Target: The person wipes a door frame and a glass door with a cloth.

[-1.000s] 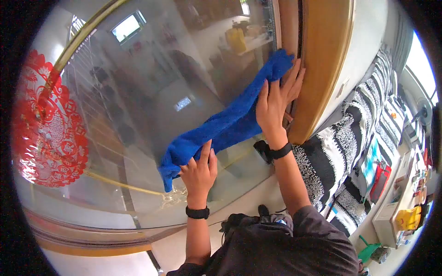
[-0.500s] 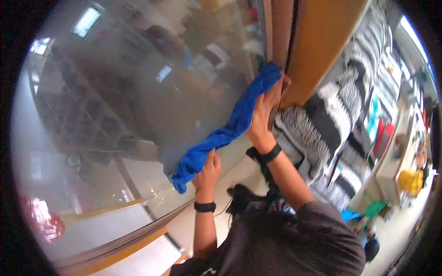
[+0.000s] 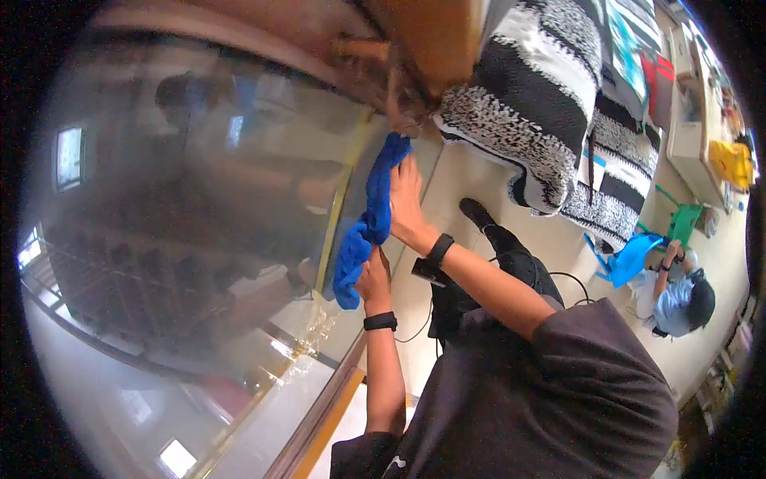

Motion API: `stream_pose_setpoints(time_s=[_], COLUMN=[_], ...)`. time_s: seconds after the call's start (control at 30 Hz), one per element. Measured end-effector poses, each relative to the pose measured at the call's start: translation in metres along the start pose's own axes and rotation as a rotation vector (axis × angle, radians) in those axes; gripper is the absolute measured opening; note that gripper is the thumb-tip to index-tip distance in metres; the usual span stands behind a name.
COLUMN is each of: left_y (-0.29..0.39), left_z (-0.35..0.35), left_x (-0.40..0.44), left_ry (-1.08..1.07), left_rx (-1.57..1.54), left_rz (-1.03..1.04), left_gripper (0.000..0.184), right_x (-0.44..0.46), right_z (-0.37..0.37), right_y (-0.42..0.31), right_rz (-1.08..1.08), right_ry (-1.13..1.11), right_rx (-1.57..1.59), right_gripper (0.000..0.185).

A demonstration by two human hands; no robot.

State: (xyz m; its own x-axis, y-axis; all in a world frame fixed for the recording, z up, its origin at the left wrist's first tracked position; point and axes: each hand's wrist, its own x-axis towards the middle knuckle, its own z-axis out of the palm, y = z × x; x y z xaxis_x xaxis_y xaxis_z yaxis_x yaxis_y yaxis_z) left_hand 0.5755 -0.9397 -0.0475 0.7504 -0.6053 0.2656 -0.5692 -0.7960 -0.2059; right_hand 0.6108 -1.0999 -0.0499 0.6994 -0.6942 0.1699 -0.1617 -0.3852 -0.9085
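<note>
A bunched blue cloth point(image 3: 378, 203) lies in a long twisted roll against a large reflective glass pane point(image 3: 239, 191). My left hand point(image 3: 375, 277) is closed around the cloth's lower part, some of its fingers hidden behind the fabric. Higher up, my right hand point(image 3: 405, 199) grips the cloth along its upper stretch, fingers pointing toward its top end. The two hands are close together, and each wrist wears a black band.
A wooden frame point(image 3: 435, 40) edges the glass at the top. Black-and-white striped fabric point(image 3: 523, 96) covers furniture to the right. Beyond it, a person in light blue point(image 3: 682, 303) is near a blue chair point(image 3: 630, 259) and a green stool point(image 3: 684, 226). A dark cable point(image 3: 573, 277) crosses the floor.
My view has turned, so the frame and striped fabric appear shifted left and up. My hands have come closer together, and the cloth between them is shorter and more upright in view.
</note>
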Motion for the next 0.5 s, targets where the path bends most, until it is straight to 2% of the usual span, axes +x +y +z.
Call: stream_pose_setpoints(time_s=[0.03,0.1,0.13,0.17,0.23,0.3,0.37,0.43,0.47,0.5], left_y=[0.005,0.02,0.028,0.037,0.052,0.058,0.058,0.059,0.058,0.058], left_z=[0.005,0.005,0.0,-0.002,0.0,0.006,0.015,0.007,0.003,-0.006], left_x=[-0.005,-0.015,-0.012,-0.01,-0.006,0.002,0.007,0.009,0.008,0.007], left_ry=[0.008,-0.441,-0.486,-0.478,-0.233,-0.293,-0.536,-0.513,-0.503,-0.49], left_rx=[-0.005,-0.066,-0.188,-0.18,-0.132,-0.444,-0.685,-0.729,-0.775,-0.781], left_rz=[0.02,-0.159,-0.228,-0.215,-0.047,-0.056,-0.224,-0.193,-0.193,-0.183], left_gripper=[0.011,0.02,0.031,0.031,0.038,0.032,0.029,0.03,0.031,0.031], right_x=[-0.004,-0.017,-0.023,-0.026,-0.03,-0.028,-0.023,-0.019,-0.019,-0.021], right_z=[0.002,0.007,0.013,0.022,0.04,0.039,0.02,-0.017,-0.035,-0.04], right_y=[0.009,0.026,0.037,0.051,0.083,0.108,0.121,0.1,0.089,0.09], right_rz=[0.006,0.432,0.435,0.469,0.5,0.79,1.162,1.147,1.237,1.22], right_ry=[0.022,-0.286,-0.274,-0.337,-0.377,-0.445,-0.5,-0.33,-0.332,-0.328], right_rx=[-0.003,0.171,0.18,0.077,-0.02,0.644,1.124,1.161,1.219,1.219], right_gripper=[0.052,0.054,0.054,0.055,0.057,0.055,0.06,0.064,0.055,0.055])
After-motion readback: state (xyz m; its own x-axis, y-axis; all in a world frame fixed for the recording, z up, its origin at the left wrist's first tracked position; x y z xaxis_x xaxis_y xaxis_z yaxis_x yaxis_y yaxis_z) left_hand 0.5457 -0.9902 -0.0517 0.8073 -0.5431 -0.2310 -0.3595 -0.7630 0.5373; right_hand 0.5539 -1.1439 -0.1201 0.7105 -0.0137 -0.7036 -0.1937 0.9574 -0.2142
